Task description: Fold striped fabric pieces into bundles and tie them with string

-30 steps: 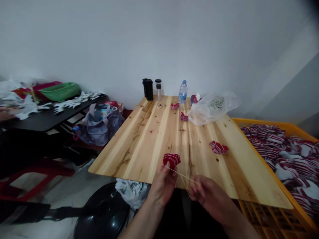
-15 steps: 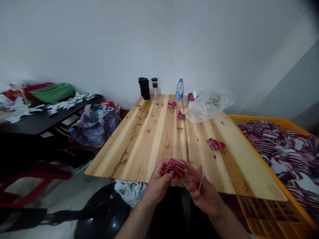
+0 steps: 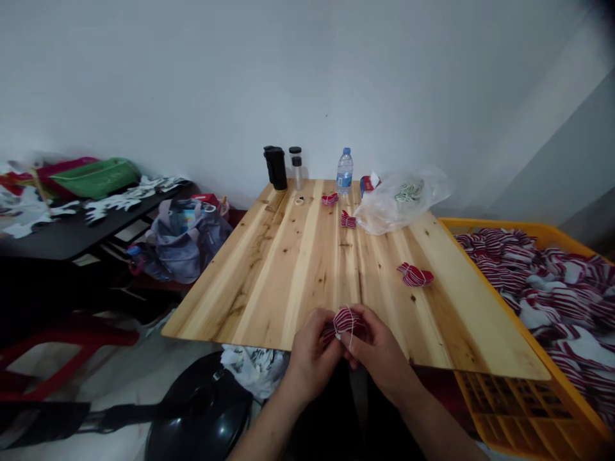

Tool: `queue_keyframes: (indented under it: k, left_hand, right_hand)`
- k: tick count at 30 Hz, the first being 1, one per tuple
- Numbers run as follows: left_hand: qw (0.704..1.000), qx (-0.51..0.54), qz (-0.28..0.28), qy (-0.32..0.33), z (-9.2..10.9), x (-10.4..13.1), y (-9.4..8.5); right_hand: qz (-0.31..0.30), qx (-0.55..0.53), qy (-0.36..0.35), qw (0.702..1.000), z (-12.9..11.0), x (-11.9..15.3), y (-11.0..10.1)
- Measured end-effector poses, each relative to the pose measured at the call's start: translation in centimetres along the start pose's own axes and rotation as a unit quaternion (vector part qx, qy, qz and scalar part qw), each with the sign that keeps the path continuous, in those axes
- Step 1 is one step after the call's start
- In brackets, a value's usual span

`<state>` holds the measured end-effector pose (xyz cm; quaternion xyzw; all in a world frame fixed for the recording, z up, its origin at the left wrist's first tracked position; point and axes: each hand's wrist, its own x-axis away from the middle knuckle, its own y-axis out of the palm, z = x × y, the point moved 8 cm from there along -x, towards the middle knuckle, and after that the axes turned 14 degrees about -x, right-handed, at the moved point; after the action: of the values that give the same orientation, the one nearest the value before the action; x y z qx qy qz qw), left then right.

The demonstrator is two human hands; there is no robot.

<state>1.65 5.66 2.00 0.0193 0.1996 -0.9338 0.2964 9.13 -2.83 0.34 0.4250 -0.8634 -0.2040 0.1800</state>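
At the near edge of the table, both hands close round a small red-and-white striped cloth bundle [image 3: 346,321]. My left hand [image 3: 314,349] grips its left side, the thumb pressed on the front. My right hand [image 3: 379,349] pinches the right side. A thin pale elastic band [image 3: 352,326] runs over the bundle, with part of it hidden by my fingers. Another striped bundle [image 3: 416,275], banded round its middle, lies to the right on the table. Two smaller striped bundles, one [image 3: 348,219] beside the plastic bag and one [image 3: 330,200] farther back, lie beyond my hands.
On the wooden table [image 3: 269,282] stand a black tumbler [image 3: 275,168], a clear container [image 3: 296,169], a water bottle [image 3: 344,171] and a plastic bag [image 3: 384,211] of pale bands. A yellow crate [image 3: 548,232] of striped cloth items is at right. A black stool [image 3: 192,416] sits lower left.
My right hand has moved left and up against the bundle. The band, stretched out between bundle and right fingers before, now lies across the bundle.
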Motion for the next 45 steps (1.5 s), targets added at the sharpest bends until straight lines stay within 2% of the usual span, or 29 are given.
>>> queue_keyframes:
  k: [2,4,7,10,13,17,21,23,27,30,33,37,41,45]
  left_hand:
    - [0.999,0.038,0.02,-0.005,-0.4,0.1,0.0]
    - [0.998,0.064,0.013,0.013,-0.5,0.0,-0.1]
    - [0.995,0.052,-0.07,0.055,0.0,-0.2,0.2]
    - [0.985,0.109,-0.122,0.051,-0.1,-0.2,0.3]
    - [0.969,0.229,-0.093,-0.01,-1.2,-0.3,0.4]
    - [0.941,0.322,-0.049,-0.094,-2.7,-0.3,1.2]
    - [0.954,0.291,-0.002,-0.077,-2.5,-1.0,0.6]
    - [0.949,0.305,0.029,-0.073,-2.3,-1.3,0.1]
    - [0.925,0.367,0.039,-0.095,-2.4,-1.4,0.1]
    - [0.927,0.359,0.033,-0.106,-2.7,-1.0,0.4]
    - [0.939,0.324,0.046,-0.1,-2.8,-0.9,0.3]
    - [0.95,0.292,0.049,-0.096,-2.9,-1.1,0.4]
    - [0.96,0.257,0.063,-0.092,-3.1,-1.3,0.1]
    - [0.981,0.185,0.049,-0.037,-1.9,-1.6,-0.6]
  right_hand:
    - [0.019,0.03,-0.017,0.999,-0.4,0.1,0.0]
    - [0.029,0.067,-0.028,0.997,-1.0,0.2,0.0]
    - [0.003,0.132,-0.042,0.99,-2.0,0.2,0.4]
    - [-0.044,0.122,-0.031,0.991,-2.2,0.2,1.0]
    - [-0.054,0.047,-0.006,0.997,-1.4,0.1,1.2]
    - [-0.007,-0.002,-0.04,0.999,-1.0,0.3,1.0]
    - [0.035,0.08,-0.144,0.986,-2.3,1.2,1.3]
    - [0.048,0.117,-0.168,0.978,-2.8,1.6,1.4]
    - [0.024,0.145,-0.09,0.985,-1.9,1.1,1.0]
    - [-0.007,0.22,-0.087,0.972,-2.2,0.6,0.8]
    - [-0.003,0.285,-0.108,0.952,-2.6,0.6,0.6]
    - [-0.031,0.326,-0.133,0.935,-2.4,1.4,1.7]
    - [-0.074,0.313,-0.184,0.929,-3.0,2.1,3.4]
    - [-0.053,0.237,-0.184,0.952,-3.8,2.0,3.5]
